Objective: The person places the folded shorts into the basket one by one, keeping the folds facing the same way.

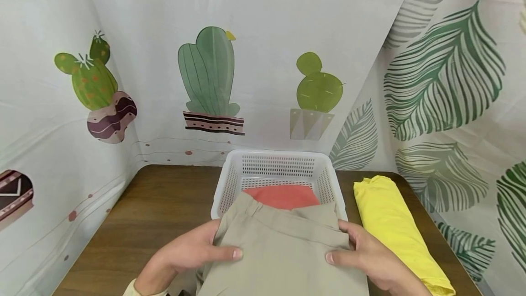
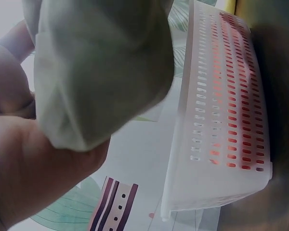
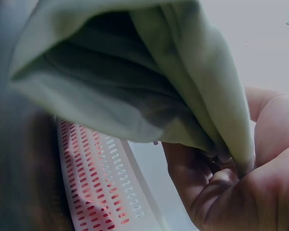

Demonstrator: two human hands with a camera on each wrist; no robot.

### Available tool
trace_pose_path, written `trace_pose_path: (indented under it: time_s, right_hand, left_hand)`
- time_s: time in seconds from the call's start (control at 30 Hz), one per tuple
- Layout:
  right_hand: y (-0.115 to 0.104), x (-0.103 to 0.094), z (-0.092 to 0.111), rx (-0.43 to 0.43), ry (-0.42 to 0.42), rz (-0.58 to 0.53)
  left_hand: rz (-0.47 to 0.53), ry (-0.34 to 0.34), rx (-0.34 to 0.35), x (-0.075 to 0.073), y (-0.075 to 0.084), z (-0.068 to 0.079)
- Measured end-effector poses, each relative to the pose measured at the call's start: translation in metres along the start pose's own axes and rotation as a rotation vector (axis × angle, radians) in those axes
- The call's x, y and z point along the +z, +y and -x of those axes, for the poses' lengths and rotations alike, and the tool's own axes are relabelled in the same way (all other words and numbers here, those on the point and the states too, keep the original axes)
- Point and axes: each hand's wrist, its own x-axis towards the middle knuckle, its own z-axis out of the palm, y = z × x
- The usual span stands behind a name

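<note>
A folded khaki cloth garment (image 1: 283, 259) is held up in front of the white basket, its far edge overlapping the basket's front in the head view. My left hand (image 1: 193, 248) grips its left side, thumb on top and fingers underneath. On the right side my right hand (image 1: 365, 255) pinches it the same way. Loose layers of the garment (image 3: 135, 96) hang open below the right hand in the right wrist view. A folded red cloth (image 1: 283, 195) lies inside the white perforated basket (image 1: 279, 153), partly hidden behind the khaki garment.
A rolled yellow garment (image 1: 398, 227) lies along the right of the brown wooden table (image 1: 135, 227), beside the basket. Behind the table hangs a white curtain (image 1: 263, 3) printed with cacti and leaves, which also runs down both sides.
</note>
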Motion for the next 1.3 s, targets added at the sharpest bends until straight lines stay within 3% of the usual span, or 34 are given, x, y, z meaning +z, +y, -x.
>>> trace_pose_path:
  time_s: [0.2,0.43,0.77,1.0,1.3]
  right_hand:
    - [-0.004,-0.002,-0.004,0.008,-0.020,-0.040]
    - [-0.007,-0.004,-0.006,0.038,0.049,0.005]
    - [-0.006,-0.010,-0.012,0.014,0.065,-0.049]
    - [-0.008,-0.014,-0.017,0.005,0.054,-0.118]
    - [-0.010,-0.020,-0.023,-0.023,0.044,-0.148]
  left_hand:
    - [-0.010,0.027,0.000,-0.004,0.001,-0.001]
    - [-0.006,0.048,-0.015,-0.009,0.002,-0.006]
    - [0.017,0.082,-0.032,-0.013,0.003,-0.012]
    - [-0.017,0.116,-0.021,-0.017,0.005,-0.015]
    - [0.044,0.146,-0.025,-0.022,0.005,-0.020]
